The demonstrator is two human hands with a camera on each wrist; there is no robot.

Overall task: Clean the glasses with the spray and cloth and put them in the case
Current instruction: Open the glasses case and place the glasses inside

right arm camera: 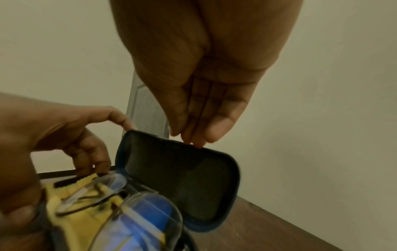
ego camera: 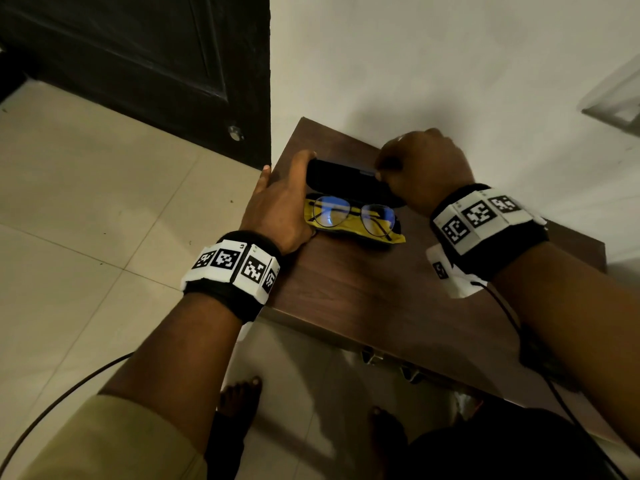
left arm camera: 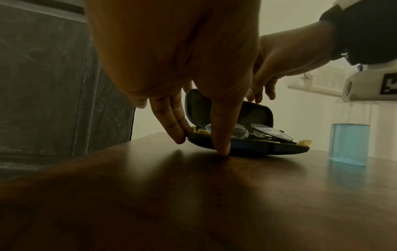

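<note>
A dark glasses case (ego camera: 343, 178) lies open on the brown wooden table (ego camera: 363, 289), its lid (right arm camera: 178, 183) standing up. Inside, the glasses (ego camera: 332, 211) rest on a yellow cloth (ego camera: 394, 237), which spills over the case's rim. My left hand (ego camera: 280, 206) grips the case's left end between thumb and fingers, with one fingertip (left arm camera: 221, 149) down on the table. At the lid's upper rim, my right hand (ego camera: 426, 164) pinches with its fingertips (right arm camera: 193, 135) held together. The spray bottle (left arm camera: 349, 142), holding blue liquid, stands to the right of the case; the head view does not show it.
The small table stands against a white wall (ego camera: 450, 64), and its left and near edges drop to a tiled floor (ego camera: 86, 202). A dark door (ego camera: 138, 57) is at the back left. Cables hang from both wrists, and bare feet (ego camera: 239, 396) show below the table.
</note>
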